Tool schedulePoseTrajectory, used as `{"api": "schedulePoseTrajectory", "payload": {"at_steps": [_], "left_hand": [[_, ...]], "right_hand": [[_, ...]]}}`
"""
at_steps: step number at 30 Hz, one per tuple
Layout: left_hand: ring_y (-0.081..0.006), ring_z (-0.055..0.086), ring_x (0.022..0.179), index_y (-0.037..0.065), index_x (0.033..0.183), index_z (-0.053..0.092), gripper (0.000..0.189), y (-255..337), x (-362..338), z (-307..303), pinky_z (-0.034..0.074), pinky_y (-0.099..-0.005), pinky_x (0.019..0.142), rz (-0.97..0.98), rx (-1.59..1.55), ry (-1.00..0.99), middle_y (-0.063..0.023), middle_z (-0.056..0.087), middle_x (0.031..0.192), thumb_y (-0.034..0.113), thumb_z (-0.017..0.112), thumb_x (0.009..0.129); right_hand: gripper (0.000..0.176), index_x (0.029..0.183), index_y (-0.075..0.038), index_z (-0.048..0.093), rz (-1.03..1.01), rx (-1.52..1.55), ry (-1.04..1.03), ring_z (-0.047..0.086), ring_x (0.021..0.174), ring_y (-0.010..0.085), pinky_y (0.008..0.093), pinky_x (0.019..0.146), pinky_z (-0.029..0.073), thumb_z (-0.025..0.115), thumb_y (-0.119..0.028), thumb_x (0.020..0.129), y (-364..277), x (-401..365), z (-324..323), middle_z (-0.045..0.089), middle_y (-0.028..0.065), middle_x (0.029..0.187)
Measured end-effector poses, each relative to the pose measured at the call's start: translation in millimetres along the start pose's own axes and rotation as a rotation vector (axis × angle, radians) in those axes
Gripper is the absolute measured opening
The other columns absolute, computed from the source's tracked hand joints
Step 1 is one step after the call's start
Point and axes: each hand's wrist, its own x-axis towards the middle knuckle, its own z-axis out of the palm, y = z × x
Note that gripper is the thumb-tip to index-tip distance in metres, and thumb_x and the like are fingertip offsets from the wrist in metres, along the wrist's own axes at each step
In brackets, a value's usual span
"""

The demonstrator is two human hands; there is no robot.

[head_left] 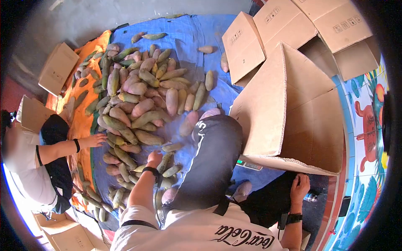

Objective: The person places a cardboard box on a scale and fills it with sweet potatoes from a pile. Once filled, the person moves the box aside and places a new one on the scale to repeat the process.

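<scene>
Over the near side of a large heap of oblong green and pinkish vegetables (144,106), my left hand (155,158) is closed, its fingertips turned away from view. Whether it holds anything is hidden; a greenish vegetable (172,147) lies just to its right. My right hand (299,187) rests on my right knee with its fingers loosely bent and nothing in them. An open cardboard box (261,108) stands in front of my right knee, its inside facing up. Part of a scale (249,165) with a lit green display shows beside the box.
A co-worker sits at the left, one hand (95,140) stretched over the heap. Blue tarp (209,33) and orange tarp (81,106) lie under the vegetables. More cardboard boxes (284,21) are stacked at the upper right, with others at the left. A painted tile wall (366,138) borders the right.
</scene>
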Motion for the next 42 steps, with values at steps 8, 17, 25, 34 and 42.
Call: {"api": "schedulePoseTrajectory", "payload": {"at_steps": [8,17,25,34,42], "left_hand": [[-0.0379,0.057,0.108,0.01,0.12,0.055,0.044,82,-10,-84,0.046,-0.0429,0.093,-0.449,-0.402,-0.096,-0.0226,0.062,0.112,0.033,0.056,0.083],[-0.0349,0.049,0.113,0.008,0.12,0.05,0.043,103,30,-140,0.044,-0.0431,0.094,-0.274,-0.091,0.145,-0.0157,0.05,0.122,0.028,0.056,0.083],[-0.0302,0.031,0.135,0.016,0.134,0.043,0.056,124,84,-193,0.035,-0.0532,0.103,-0.157,0.11,0.264,-0.008,0.032,0.147,0.01,0.058,0.08],[-0.0282,0.04,0.125,0.015,0.125,0.052,0.045,120,101,-202,0.037,-0.0517,0.098,-0.052,0.443,0.107,-0.008,0.047,0.128,0.016,0.061,0.081],[-0.0229,0.052,0.106,0.014,0.106,0.06,0.023,100,78,-149,0.041,-0.0425,0.089,0.079,0.626,-0.034,-0.0042,0.058,0.107,0.015,0.057,0.083]], "right_hand": [[0.004,0.085,0.0,0.056,-0.077,-0.097,0.037,0.055,0.079,0.0398,0.0462,0.07,0.044,0.054,-0.002,0.083,5,1,5,0.057,0.019,0.082],[0.014,0.091,0.002,0.059,-0.018,-0.086,-0.039,0.055,0.086,0.0453,0.0492,0.074,0.045,0.057,-0.005,0.08,8,-6,1,0.059,0.0231,0.09],[0.027,0.1,-0.002,0.061,0.153,-0.017,0.022,0.056,0.092,0.043,0.0505,0.084,0.042,0.062,-0.024,0.084,33,-34,16,0.062,0.0196,0.098],[0.06,0.127,-0.007,0.041,0.025,-0.272,-0.164,0.036,0.12,0.04,0.0528,0.1,0.03,0.057,-0.046,0.084,64,-72,9,0.04,0.0168,0.13],[0.071,0.136,-0.009,0.035,-0.155,-0.461,-0.253,0.029,0.128,0.0393,0.0536,0.105,0.026,0.056,-0.052,0.083,92,-76,23,0.033,0.0162,0.14]]}}
